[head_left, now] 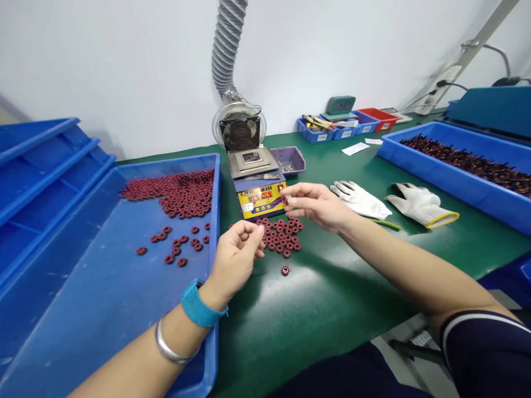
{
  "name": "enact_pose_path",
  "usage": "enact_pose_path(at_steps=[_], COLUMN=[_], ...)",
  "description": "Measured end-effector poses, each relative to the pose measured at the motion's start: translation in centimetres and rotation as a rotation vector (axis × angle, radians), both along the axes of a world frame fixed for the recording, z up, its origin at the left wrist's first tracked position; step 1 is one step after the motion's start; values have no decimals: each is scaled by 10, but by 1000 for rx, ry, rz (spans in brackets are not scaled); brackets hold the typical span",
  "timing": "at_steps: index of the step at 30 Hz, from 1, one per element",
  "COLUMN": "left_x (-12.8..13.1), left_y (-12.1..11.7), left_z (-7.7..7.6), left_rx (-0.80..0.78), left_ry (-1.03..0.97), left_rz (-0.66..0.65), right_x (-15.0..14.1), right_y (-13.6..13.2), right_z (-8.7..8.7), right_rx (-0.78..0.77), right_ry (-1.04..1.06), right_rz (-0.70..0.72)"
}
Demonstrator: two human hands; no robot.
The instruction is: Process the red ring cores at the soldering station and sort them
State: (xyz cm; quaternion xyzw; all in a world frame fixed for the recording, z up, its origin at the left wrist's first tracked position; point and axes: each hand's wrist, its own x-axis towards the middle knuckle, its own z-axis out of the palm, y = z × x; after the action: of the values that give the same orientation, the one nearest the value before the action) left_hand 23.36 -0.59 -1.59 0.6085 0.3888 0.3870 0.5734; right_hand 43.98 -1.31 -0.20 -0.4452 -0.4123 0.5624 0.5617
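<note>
My right hand [317, 205] pinches a small red-and-black stator ring [285, 200] between thumb and fingertips, in front of the yellow panel of a solder pot [262, 202]. Curled with the thumb against the fingers, my left hand [240, 249] is beside the blue tray's right wall; whatever it may hold is hidden. Between and below both hands lies a loose heap of stator rings [282, 235] on the green table. One single stator ring [285, 270] sits apart, nearer to me.
The large blue tray [124, 287] on the left holds many more rings. White gloves [360, 200] lie right of my right hand. A purple dish [299, 160] stands behind the pot, under a grey hose [228, 50]. Another blue tray [456, 185] holds dark parts.
</note>
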Motion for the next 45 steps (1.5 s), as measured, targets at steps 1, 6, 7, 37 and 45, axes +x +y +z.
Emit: enact_pose_path(at_steps=[1, 6, 7, 37, 45], left_x=[0, -2, -2, -6, -4], left_y=[0, 2, 2, 10, 8], left_z=[0, -3, -3, -8, -6], left_rx=[-4, -6, 4, 11, -31], left_ry=[-12, -101, -109, -120, -115], left_rz=[7, 52, 48, 87, 26], right_x=[0, -10, -14, -21, -9], right_y=[7, 19, 17, 95, 171], right_z=[5, 20, 21, 83, 86], right_rx=[25, 129, 155, 69, 167], right_ry=[-49, -309, -359, -466, -922], right_rz=[1, 78, 105, -111, -302])
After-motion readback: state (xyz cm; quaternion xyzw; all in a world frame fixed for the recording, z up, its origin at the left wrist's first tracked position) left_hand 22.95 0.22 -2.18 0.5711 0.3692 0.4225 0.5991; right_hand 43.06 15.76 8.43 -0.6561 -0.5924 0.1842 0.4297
